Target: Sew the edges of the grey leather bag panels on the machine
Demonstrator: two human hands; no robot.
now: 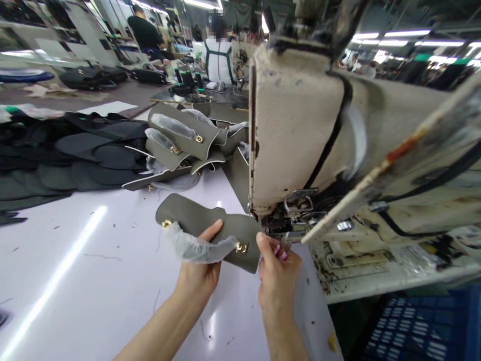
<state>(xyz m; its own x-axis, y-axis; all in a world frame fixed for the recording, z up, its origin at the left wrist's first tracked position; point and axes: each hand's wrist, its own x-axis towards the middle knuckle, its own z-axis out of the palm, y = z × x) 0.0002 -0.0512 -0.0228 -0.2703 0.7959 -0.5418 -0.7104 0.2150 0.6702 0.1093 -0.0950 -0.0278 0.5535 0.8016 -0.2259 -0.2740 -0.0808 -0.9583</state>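
A grey-green bag panel with gold fittings is held above the white table, tilted down to the right. Its handle is wrapped in clear plastic. My left hand grips the panel from below, thumb on top near the handle. At the panel's right edge is my right hand, its fingers closed around small thread snips with pinkish grips, blades pointing up. The head of a cream sewing machine stands just beyond the right hand.
More grey-green panels with wrapped handles lie piled behind. Dark cut pieces are heaped at left. Loose thread ends dot the white table. A blue crate sits low at right. Other people are in the background.
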